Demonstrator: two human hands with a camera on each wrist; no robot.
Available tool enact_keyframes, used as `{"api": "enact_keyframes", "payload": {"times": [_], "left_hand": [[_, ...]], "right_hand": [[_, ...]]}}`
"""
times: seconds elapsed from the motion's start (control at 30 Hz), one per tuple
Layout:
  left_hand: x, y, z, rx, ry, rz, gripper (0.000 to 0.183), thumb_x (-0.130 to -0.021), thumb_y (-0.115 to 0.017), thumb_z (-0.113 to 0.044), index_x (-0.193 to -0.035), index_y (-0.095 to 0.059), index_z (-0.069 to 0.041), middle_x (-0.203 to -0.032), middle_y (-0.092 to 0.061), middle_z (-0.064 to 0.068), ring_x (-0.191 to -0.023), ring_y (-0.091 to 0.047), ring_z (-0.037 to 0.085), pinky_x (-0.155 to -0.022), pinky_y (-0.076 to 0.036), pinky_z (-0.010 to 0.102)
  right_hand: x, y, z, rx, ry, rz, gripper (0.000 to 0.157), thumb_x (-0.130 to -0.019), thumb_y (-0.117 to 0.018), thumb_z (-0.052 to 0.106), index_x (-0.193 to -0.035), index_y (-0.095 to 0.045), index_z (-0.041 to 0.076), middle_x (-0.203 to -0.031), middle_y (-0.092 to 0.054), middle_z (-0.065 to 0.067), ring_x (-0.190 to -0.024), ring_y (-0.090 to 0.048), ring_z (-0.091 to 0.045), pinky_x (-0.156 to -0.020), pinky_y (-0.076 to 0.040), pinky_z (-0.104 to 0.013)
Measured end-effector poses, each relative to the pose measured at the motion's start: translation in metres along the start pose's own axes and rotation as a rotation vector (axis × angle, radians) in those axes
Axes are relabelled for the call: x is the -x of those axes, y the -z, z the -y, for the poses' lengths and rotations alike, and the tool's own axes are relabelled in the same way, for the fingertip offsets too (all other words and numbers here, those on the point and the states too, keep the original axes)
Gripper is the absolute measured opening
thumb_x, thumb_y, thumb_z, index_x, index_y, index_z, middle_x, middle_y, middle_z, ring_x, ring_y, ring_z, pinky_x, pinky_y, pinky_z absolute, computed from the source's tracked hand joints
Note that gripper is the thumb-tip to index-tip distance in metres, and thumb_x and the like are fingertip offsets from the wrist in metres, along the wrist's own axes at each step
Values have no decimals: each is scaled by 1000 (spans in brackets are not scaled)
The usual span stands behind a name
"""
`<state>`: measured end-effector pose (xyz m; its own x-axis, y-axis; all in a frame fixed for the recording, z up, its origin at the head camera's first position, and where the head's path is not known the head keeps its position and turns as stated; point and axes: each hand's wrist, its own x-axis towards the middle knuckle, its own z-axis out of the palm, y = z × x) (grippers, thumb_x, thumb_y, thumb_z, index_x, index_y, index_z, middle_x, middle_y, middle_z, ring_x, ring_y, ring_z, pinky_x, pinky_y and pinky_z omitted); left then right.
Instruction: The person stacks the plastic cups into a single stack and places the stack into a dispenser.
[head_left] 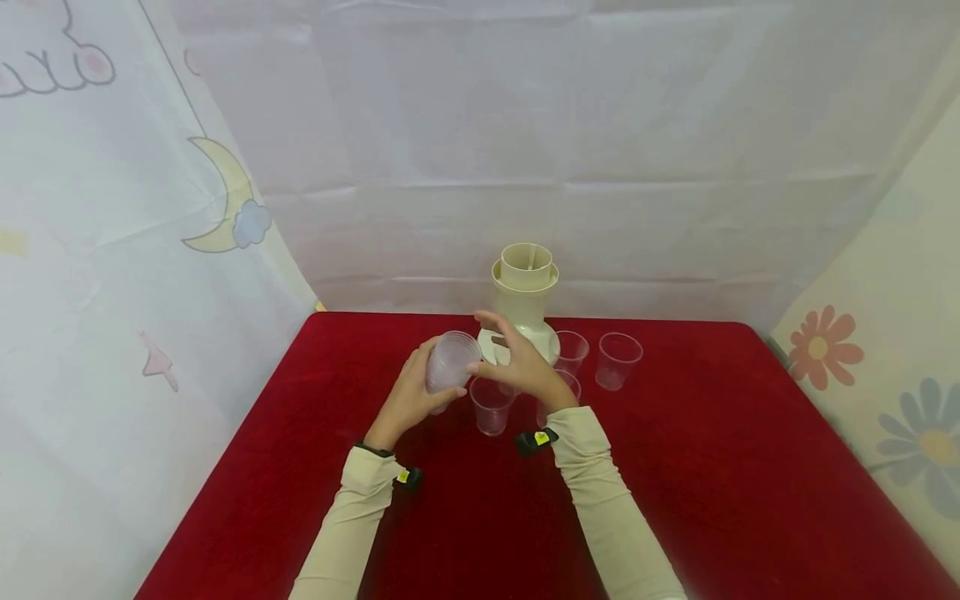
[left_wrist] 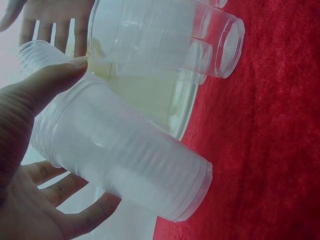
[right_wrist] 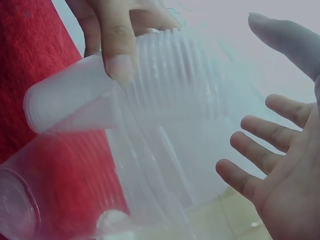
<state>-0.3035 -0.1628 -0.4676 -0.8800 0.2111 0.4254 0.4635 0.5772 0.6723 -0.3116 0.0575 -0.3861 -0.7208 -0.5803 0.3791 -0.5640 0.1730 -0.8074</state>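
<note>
My left hand (head_left: 411, 392) grips a stack of clear plastic cups (left_wrist: 115, 140), tilted above the red table, thumb on one side and fingers round the other. The stacked rims show as close ridges in the right wrist view. Beside the stack's mouth, my right hand (head_left: 522, 364) is spread with thumb and fingers apart and holds nothing; its palm (right_wrist: 295, 185) faces the rims. Below and between the hands, a single clear cup (head_left: 492, 408) stands upright on the table. Another cup (head_left: 567, 385) is partly hidden behind my right wrist.
A cream cylindrical appliance (head_left: 525, 292) with an open top and round white base stands at the back of the red table (head_left: 712, 467). Two more clear cups stand right of it, one at the far right (head_left: 618, 358). White cloth walls (head_left: 600, 167) enclose the table.
</note>
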Motion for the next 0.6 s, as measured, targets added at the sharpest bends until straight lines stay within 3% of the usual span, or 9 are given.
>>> {"api": "enact_keyframes", "payload": {"times": [0.23, 0.4, 0.6], "left_hand": [[-4, 0, -1, 4, 11, -6, 87, -67, -77, -42, -137, -29, -26, -123, -44, 1, -107, -43, 19, -81, -44, 43], [-4, 1, -2, -2, 13, -15, 87, -66, -78, -41, -137, -30, -24, -121, -46, 3, -106, -44, 20, -81, -44, 43], [-1, -1, -3, 16, 41, -7, 86, -66, -78, -40, -136, -31, -25, -122, -46, 2, -106, -44, 20, -80, -45, 44]], "right_hand": [[8, 15, 8, 24, -33, -64, 75, -77, -72, 16, -138, -29, 13, -138, -35, -4, -125, -34, -28, -98, -33, -49], [12, 27, 12, 47, 0, -95, 73, -76, -71, 12, -137, -30, 7, -136, -37, -6, -125, -35, -26, -100, -31, -47], [20, 34, 13, 42, 9, -109, 74, -77, -71, 11, -138, -29, 10, -139, -35, -5, -127, -33, -22, -101, -28, -49]]}}
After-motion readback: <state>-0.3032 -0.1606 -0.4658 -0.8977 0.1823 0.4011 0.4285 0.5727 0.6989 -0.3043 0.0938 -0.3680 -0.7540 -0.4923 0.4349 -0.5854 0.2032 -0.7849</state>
